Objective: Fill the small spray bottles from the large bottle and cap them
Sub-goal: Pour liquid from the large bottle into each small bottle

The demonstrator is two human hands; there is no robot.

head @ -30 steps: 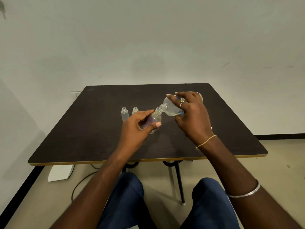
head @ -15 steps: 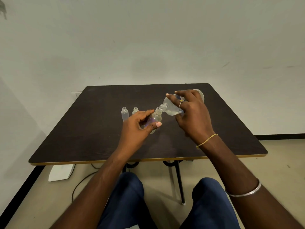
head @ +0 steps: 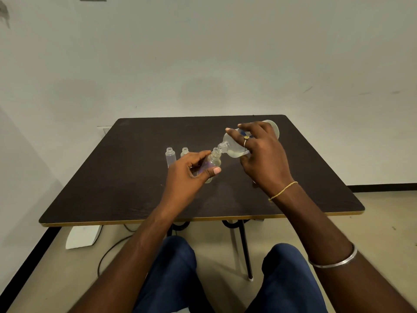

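The small bottle (head: 213,162) is near the middle of the table (head: 135,177), open-necked and tipped toward 1 o'clock. The left hand (head: 188,175) pinches it, thumb across the front and fingers curled behind. Its base looks to be touching the tabletop, though the hand hides too much to be sure.

The big bottle (head: 234,146) lies nearly on its side at the small one's 2 o'clock, mouth down and just at the small bottle's mouth, with clear liquid pooled in its lower side. The right hand (head: 264,159) grips it from above, fingers wrapped over the body and thumb beneath. There is a ring (head: 246,137) on one finger.

Two spare bottles (head: 170,157) stand upright and uncapped at 9 to 10 o'clock from the held one, close together, just past the left hand's knuckles.

On the floor at the table's 7 o'clock lies a white box (head: 83,237) beside a dark cable (head: 108,251).
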